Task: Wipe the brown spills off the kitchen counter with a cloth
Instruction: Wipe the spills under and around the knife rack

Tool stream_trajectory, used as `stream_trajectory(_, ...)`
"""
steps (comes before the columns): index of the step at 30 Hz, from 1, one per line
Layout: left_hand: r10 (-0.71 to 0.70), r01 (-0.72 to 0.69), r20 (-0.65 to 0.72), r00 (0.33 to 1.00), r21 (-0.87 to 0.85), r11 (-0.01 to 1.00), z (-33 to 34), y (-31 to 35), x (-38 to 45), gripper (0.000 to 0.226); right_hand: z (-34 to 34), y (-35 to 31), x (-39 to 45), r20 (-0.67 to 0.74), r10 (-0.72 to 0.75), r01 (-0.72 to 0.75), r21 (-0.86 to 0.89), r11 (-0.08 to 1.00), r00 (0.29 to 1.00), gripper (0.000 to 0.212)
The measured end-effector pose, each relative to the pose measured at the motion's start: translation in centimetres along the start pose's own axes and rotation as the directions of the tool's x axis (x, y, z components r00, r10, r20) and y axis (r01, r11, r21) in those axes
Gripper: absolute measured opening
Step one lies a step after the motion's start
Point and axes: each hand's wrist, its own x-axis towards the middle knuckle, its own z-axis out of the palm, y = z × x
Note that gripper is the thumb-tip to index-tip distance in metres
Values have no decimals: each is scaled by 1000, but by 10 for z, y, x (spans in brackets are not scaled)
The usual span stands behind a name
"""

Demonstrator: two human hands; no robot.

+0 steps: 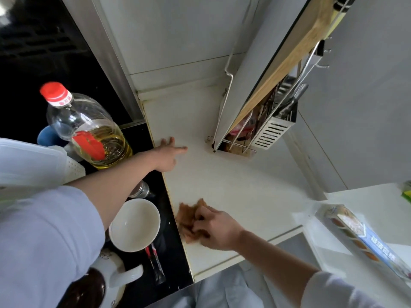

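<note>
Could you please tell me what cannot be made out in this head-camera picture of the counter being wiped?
- Counter under the cloth: hidden by the cloth and the right hand, so any brown spill there is unseen.
- Cloth itself: motion-blurred, with the fingers over part of it.
- Rack contents: screened by the leaning boards.
- Box lettering: too blurred to read; the right edge cuts it off.
- Left hand: its palm faces down, unseen.

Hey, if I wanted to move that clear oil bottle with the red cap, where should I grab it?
Probably the narrow neck just under the red cap of the clear plastic oil bottle, coming from above. It stands upright on the black stovetop, and its wide, rounded body looks hard to wrap one hand around.
</note>
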Motion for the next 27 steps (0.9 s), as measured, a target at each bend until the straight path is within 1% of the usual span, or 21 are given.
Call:
stream_trajectory(1,-2,2,-12,1000,32,999,3,2,-1,69,-2,4,-12,60,-40,41,-6,999,997,25)
stream_trajectory(2,-3,5,-30,1000,70,998,6,6,-2,75,-4,7,-15,86,-49,50,-1,999,995,28)
stream_trajectory(3,-9,14,-51,999,97,995,10,8,-2,81,-8,11,-9,77,-28,28,4,1000,997,29)
stream_trajectory(4,-15,22,-70,997,107,994,12,9,-3,84,-14,16,7,26,18,-18,8,1000,1000,29)
stream_trajectory(5,-19,26,-79,997,96,995,14,10,-4,81,-20,19,27,-64,91,-90,12,996,994,28)
stream_trajectory(7,-30,34,-88,996,40,999,9,12,-4,61,-34,20,67,-232,280,-272,68,960,931,31)
stream_trajectory(8,-33,34,-81,996,13,999,5,12,-3,53,-36,17,85,-267,356,-344,94,934,895,34)
stream_trajectory(9,-33,32,-75,997,-9,999,-1,13,-3,50,-33,11,99,-283,395,-383,98,918,874,35)
stream_trajectory(10,-29,29,-75,997,-13,1000,-6,12,-2,48,-25,2,108,-292,392,-383,89,919,872,36)
stream_trajectory(12,-15,15,-77,997,-1,1000,-15,9,-2,47,-10,-15,108,-283,298,-294,56,954,912,34)
stream_trajectory(15,3,0,-75,997,37,999,-21,1,-1,48,6,-17,70,-269,157,-157,20,987,950,32)
stream_trajectory(17,9,-3,-87,996,65,998,-23,-5,0,50,13,-11,42,-212,58,-62,-13,998,976,29)
stream_trajectory(19,5,2,-89,996,86,996,-26,-8,1,53,11,-2,37,-165,32,-38,-29,999,986,30)
stream_trajectory(21,-6,13,-56,998,120,993,-28,-8,3,55,-2,1,69,-186,66,-74,-38,997,980,31)
stream_trajectory(23,-26,28,-17,1000,147,989,-24,-3,4,54,-18,-3,114,-230,193,-197,4,980,954,32)
stream_trajectory(25,-35,36,-13,999,202,979,-18,5,4,54,-24,-11,138,-233,293,-292,39,956,927,34)
stream_trajectory(27,-37,38,-11,999,242,970,-13,8,6,61,-16,-23,119,-233,274,-275,29,961,933,36)
